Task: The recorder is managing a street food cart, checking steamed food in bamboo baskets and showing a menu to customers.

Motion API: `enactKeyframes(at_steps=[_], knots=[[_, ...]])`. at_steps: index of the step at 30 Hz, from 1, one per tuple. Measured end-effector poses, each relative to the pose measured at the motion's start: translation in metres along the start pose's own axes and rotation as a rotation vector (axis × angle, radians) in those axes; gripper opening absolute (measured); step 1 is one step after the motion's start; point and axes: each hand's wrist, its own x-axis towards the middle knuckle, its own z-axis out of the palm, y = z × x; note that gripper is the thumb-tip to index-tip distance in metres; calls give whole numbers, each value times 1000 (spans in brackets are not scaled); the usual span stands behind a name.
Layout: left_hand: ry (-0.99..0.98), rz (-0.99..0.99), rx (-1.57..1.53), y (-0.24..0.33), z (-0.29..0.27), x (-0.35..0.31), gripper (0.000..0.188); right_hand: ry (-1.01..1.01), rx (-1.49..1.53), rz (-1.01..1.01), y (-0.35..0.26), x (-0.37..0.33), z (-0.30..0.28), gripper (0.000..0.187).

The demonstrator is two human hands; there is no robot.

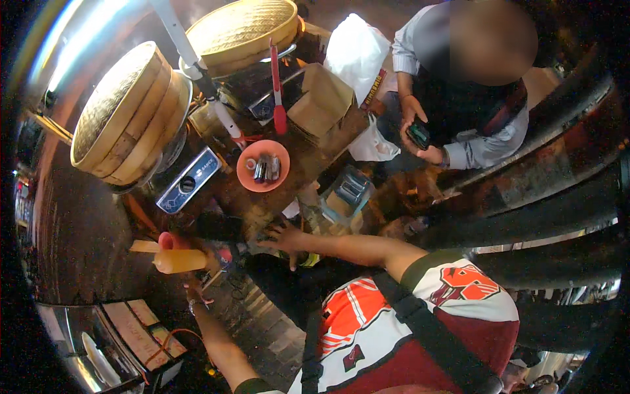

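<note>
My right hand (286,240) is held out over the near edge of the dark table (308,157), fingers spread, with nothing visible in it. My left hand (195,293) is lower and to the left, in dim light, its fingers partly stretched out and no object visible in them. Just beyond it stands a squeeze bottle of yellow-orange sauce (180,261), with a pink-red bottle (172,241) close behind. Farther from my right hand, a coral-pink bowl (246,177) holds coins and small silvery items. A clear plastic container (354,188) sits to the right of the bowl.
Two bamboo steamers (125,131) (239,26) stand at the back left, the nearer on a cooker with a blue-silver control panel (188,181). Red-handled tongs (279,98), a cardboard box (320,105) and white plastic bags (357,52) are on the table. Another person (466,98) holds a phone.
</note>
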Motion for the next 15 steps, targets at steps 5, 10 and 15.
enactKeyframes(at_steps=[5,10,15], knots=[[5,10,0,0,3,0,75,-52,78,-25,2,-4,-13,142],[7,40,4,1,3,-4,75,-357,330,52,11,-7,-81,61],[0,61,20,13,5,-2,75,673,924,-138,24,-65,-266,20]])
